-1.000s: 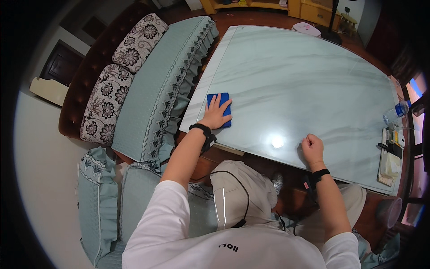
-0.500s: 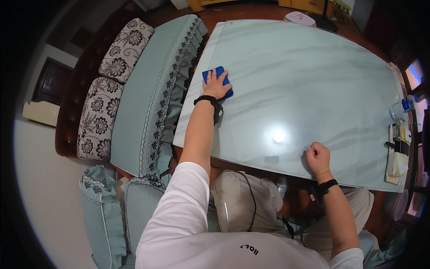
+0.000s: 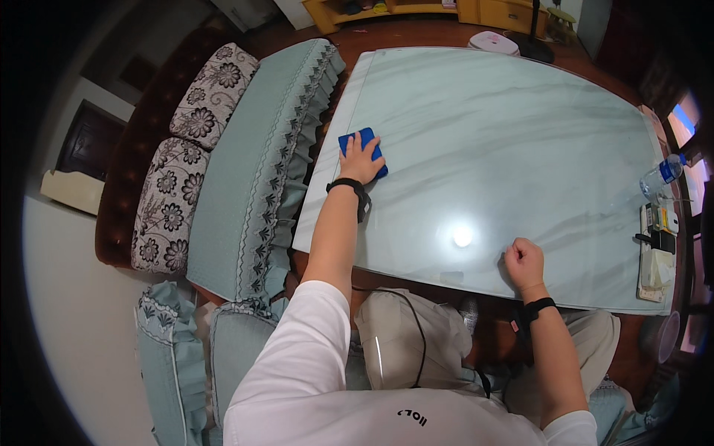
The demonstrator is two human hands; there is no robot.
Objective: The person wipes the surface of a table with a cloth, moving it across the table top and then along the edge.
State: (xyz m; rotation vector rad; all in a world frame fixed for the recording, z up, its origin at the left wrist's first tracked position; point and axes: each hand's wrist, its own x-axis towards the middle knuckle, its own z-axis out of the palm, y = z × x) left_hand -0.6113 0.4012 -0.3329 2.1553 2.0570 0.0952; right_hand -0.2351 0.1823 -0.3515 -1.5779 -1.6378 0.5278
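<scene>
My left hand [image 3: 360, 161] lies flat with spread fingers on a folded blue cloth [image 3: 366, 137], pressing it against the tabletop. The cloth sits near the left edge of a pale, marble-patterned table [image 3: 476, 126] with a glossy top. Closer to me, my right hand [image 3: 525, 264] rests near the table's front edge, curled into a fist, and I see nothing sticking out of it. Both wrists wear dark bands.
A water bottle [image 3: 662, 177] with a blue cap and a group of small boxes [image 3: 657, 256] stand along the table's right edge. A green-covered sofa [image 3: 245, 163] with floral cushions [image 3: 172, 204] runs along the left. Beyond the far edge is a pink-and-white stool [image 3: 494, 42].
The view has tilted up slightly, so the far cabinet shows more. Relative to the table, both hands and the blue cloth stay in about the same places.
</scene>
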